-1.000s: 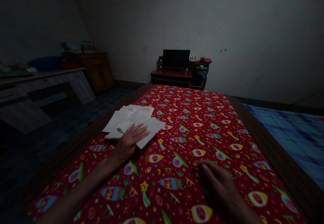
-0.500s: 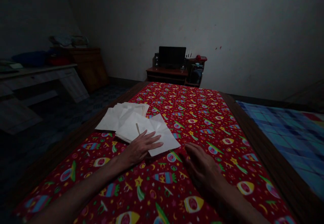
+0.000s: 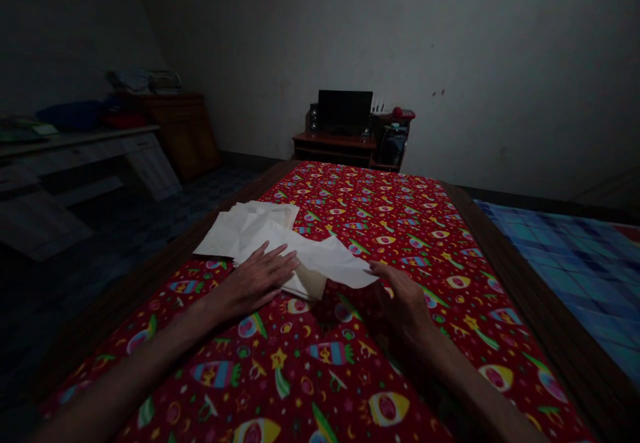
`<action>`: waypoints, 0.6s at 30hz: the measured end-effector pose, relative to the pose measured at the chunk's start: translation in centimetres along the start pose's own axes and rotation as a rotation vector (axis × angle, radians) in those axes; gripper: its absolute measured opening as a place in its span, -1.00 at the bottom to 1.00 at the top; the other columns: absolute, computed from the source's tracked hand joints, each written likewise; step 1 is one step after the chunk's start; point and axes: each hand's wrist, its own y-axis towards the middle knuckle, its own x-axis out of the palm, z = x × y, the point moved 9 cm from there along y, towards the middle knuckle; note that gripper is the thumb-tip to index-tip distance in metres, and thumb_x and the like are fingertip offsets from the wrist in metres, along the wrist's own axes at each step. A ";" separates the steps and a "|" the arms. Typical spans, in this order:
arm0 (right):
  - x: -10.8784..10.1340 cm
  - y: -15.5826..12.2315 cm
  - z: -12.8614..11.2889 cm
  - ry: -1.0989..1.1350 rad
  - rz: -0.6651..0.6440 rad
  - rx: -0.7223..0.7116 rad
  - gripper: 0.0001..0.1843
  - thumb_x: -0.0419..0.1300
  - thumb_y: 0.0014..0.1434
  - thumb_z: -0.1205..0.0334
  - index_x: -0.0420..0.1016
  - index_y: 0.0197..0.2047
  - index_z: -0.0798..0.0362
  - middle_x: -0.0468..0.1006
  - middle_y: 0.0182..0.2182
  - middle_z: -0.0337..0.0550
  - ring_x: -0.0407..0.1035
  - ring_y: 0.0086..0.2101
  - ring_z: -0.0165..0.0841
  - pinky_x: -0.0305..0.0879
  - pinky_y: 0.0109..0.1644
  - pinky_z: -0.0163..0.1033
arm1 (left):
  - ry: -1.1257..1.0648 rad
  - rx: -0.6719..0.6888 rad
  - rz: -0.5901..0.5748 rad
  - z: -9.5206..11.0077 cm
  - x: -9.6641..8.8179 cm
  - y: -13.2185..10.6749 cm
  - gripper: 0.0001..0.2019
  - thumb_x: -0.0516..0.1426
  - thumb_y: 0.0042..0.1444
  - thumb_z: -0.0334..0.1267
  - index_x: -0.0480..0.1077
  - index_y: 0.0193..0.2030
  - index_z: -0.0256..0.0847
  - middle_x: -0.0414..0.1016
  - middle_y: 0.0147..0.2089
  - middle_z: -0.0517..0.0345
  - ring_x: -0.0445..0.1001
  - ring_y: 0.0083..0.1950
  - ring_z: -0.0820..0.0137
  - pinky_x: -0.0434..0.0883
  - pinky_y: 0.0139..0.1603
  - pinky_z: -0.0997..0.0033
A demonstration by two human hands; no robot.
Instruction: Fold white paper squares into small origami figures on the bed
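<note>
Head view shows left hand (image 3: 255,284) spread flat on the paper stack (image 3: 235,231), right hand (image 3: 406,304) pinching its lifted top sheet (image 3: 333,263).

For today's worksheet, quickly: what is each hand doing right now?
Left hand: open, flat on the paper stack.
Right hand: pinching the top sheet by its edge.

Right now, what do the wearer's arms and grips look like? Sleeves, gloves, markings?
Left grip and right grip are bare hands: no gloves, rings or watch visible. Left forearm and right forearm are bare to the frame edge: no sleeves, cables or markings. Light is dim, so small items could be missed.
</note>
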 end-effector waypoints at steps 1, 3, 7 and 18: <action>-0.5 -0.4 0.5 0.004 0.004 0.023 -0.75 0.03 0.20 0.34 0.34 -0.04 0.03 0.55 -0.15 -0.04 0.47 -0.18 -0.27 0.42 -0.15 -0.16 | 0.033 0.002 -0.015 -0.4 0.2 -0.1 -0.45 0.00 0.19 -0.39 -0.01 0.32 -0.15 0.06 0.34 -0.03 -0.11 0.39 0.17 -0.10 0.33 -0.08; -1.3 -1.0 0.8 0.005 0.000 0.042 -0.76 0.04 0.19 0.34 0.34 -0.05 0.04 0.55 -0.17 -0.03 0.48 -0.19 -0.26 0.44 -0.17 -0.16 | 0.090 -0.018 -0.029 -1.2 0.8 -0.1 -0.48 -0.07 0.19 -0.48 0.05 0.30 -0.18 0.08 0.33 -0.08 -0.07 0.38 0.17 -0.05 0.33 -0.05; -2.5 -1.6 0.4 -0.048 -0.021 0.018 -0.79 0.01 0.19 0.34 0.38 -0.12 0.07 0.56 -0.18 0.01 0.49 -0.21 -0.25 0.45 -0.19 -0.16 | 0.129 -0.096 -0.024 -2.6 2.1 -0.5 -0.51 -0.16 0.17 -0.56 0.13 0.25 -0.33 0.20 0.26 -0.17 0.11 0.32 0.25 0.11 0.30 0.16; -4.3 -5.8 -2.1 -0.350 -0.155 -0.113 -0.76 -0.02 0.23 0.36 0.44 -0.13 0.09 0.52 -0.10 0.04 0.42 -0.12 -0.21 0.35 -0.10 -0.12 | 0.065 -0.357 -0.038 -10.1 2.0 -5.0 -0.47 -0.15 0.09 -0.47 0.18 0.23 -0.35 0.22 0.25 -0.20 0.15 0.30 0.14 0.11 0.27 -0.05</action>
